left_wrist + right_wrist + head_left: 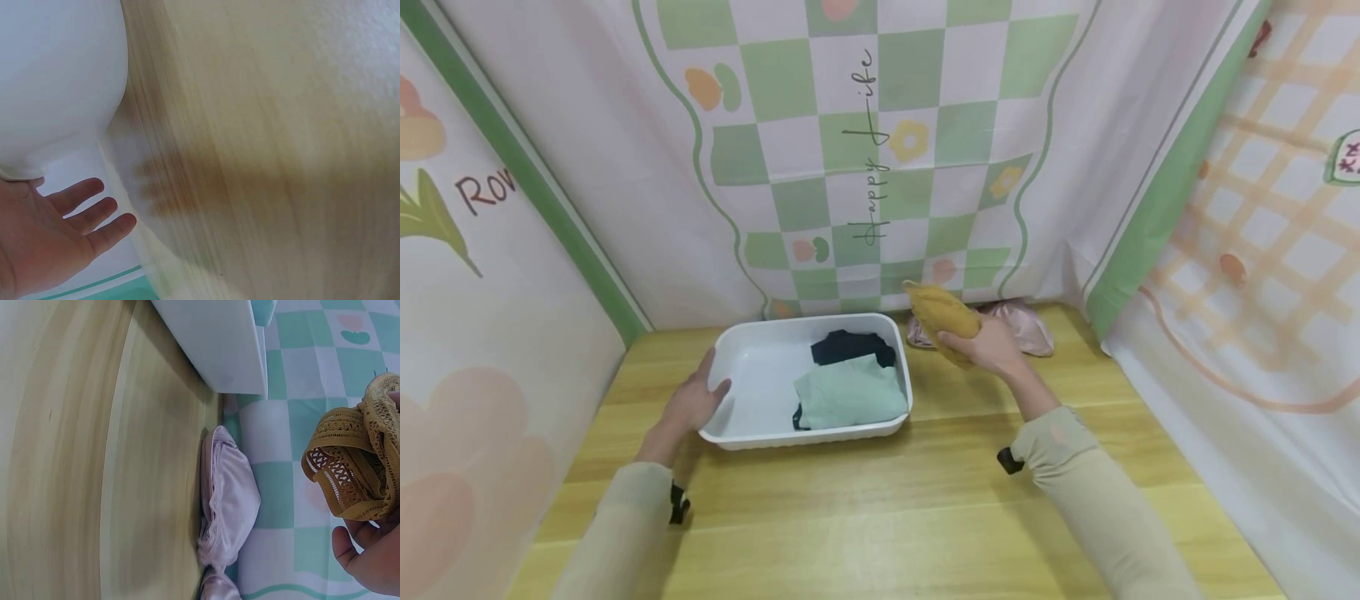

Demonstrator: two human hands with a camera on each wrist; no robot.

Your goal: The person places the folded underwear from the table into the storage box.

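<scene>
My right hand (992, 343) holds a mustard-yellow bra (943, 315) above the table, right of a white plastic tray (760, 443). Its openwork lace band (340, 428) hangs loose in the right wrist view. Behind that hand, a pink satin bra (1026, 327) lies against the curtain. At the tray's left rim is my left hand (688, 404), its thumb over the edge and its fingers outside. Several of those fingers stretch out beside the tray wall in the left wrist view. Inside the tray's right half, a folded light-green cloth (850, 396) partly covers a folded dark cloth (850, 346).
A wood-grain table (850, 517) carries the tray and the pink bra. Patterned curtains enclose it at the back (910, 150), left (497, 333) and right (1247, 333). The tray stands close to the back curtain.
</scene>
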